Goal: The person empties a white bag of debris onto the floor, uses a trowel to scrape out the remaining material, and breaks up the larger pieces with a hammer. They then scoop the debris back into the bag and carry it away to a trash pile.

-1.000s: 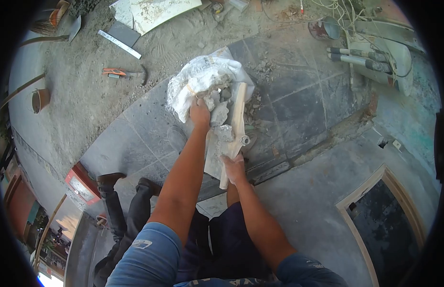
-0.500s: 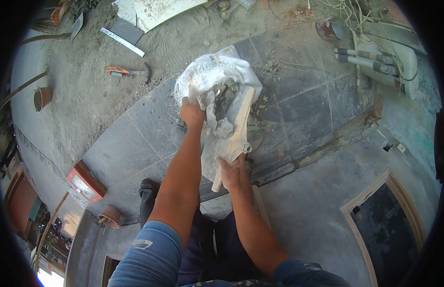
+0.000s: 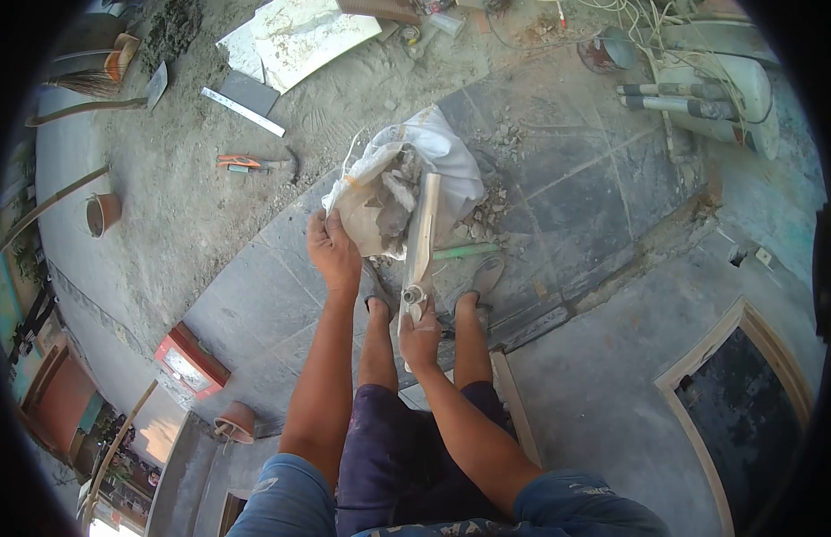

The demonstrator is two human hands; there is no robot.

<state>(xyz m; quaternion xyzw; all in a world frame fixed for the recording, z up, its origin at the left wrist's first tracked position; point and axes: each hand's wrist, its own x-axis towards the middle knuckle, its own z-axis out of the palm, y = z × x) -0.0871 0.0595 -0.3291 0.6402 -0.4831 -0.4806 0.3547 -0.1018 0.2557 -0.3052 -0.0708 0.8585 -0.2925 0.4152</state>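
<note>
A white woven sack [image 3: 447, 148] lies open on the dark tiles in front of my feet, with grey rubble [image 3: 398, 199] inside its mouth. My left hand [image 3: 333, 251] is closed on the sack's left rim and holds it up. My right hand [image 3: 420, 336] grips the lower part of a pale, dusty tool [image 3: 422, 237] with a round metal fitting near my fingers. The tool's far end reaches over the sack's opening. My right palm and some fingers are partly hidden beneath it.
A green strip [image 3: 465, 251] lies near my right foot. Loose rubble [image 3: 492, 210] is right of the sack. An orange-handled hammer [image 3: 254, 164], a small bucket [image 3: 102, 213], a red box [image 3: 192, 361] and another bucket [image 3: 235, 422] are to the left.
My left hand has moved left and down, pulling the sack's rim outward. My right hand and the tool have shifted left, and the tool is more upright in the view. Both feet now show.
</note>
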